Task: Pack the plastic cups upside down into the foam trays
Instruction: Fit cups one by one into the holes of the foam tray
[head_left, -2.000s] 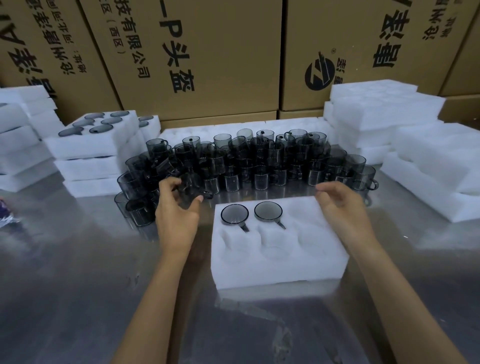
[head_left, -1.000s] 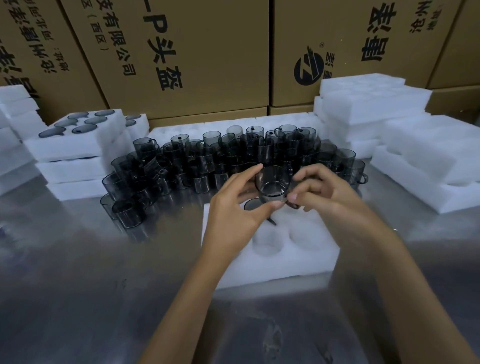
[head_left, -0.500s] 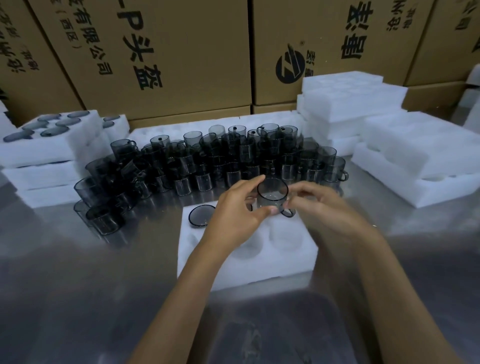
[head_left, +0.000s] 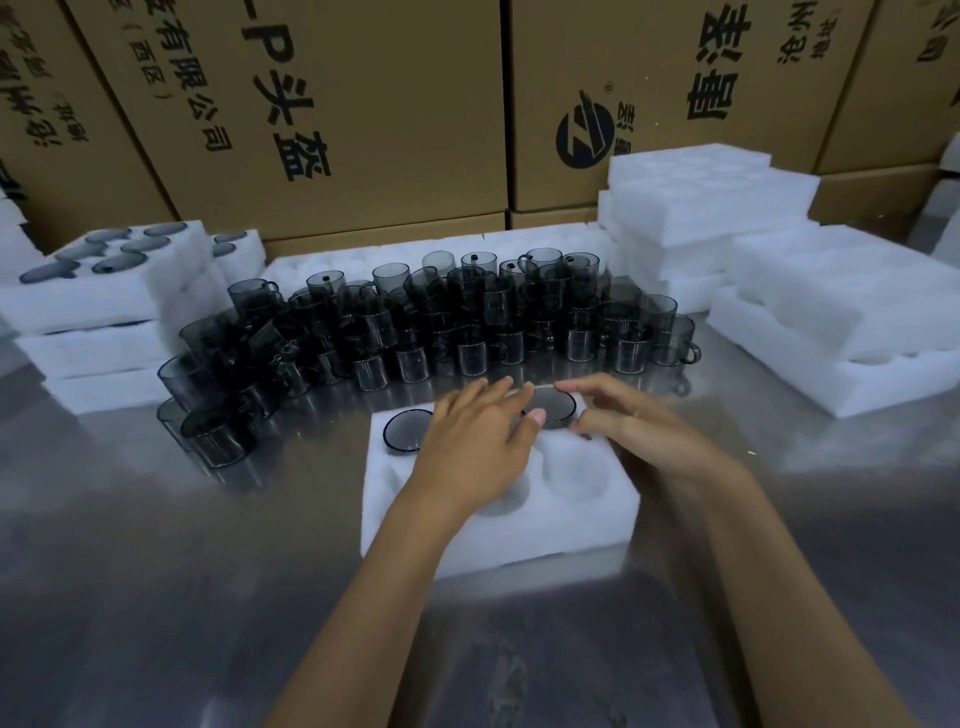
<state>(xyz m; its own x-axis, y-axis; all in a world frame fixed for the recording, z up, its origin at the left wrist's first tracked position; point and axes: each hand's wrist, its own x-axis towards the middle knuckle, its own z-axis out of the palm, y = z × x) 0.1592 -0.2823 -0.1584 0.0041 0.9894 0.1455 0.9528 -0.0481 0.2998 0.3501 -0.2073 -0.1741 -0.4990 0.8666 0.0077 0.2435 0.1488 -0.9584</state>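
Both hands at an upturned cup in the near foam tray.

Smoky grey clear plastic cup (head_left: 550, 407) sits base-up in a back pocket of the white rectangular foam tray (head_left: 519, 525). Left hand (head_left: 475, 449) lies flat, fingers straight, thumb on the cup's edge; right hand (head_left: 631, 423), fingers loosely bent, touches its rim. Another upturned cup (head_left: 405, 428) sits at the back-left pocket.

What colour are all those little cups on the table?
The cups are see-through smoky dark grey, clearest in the head view.
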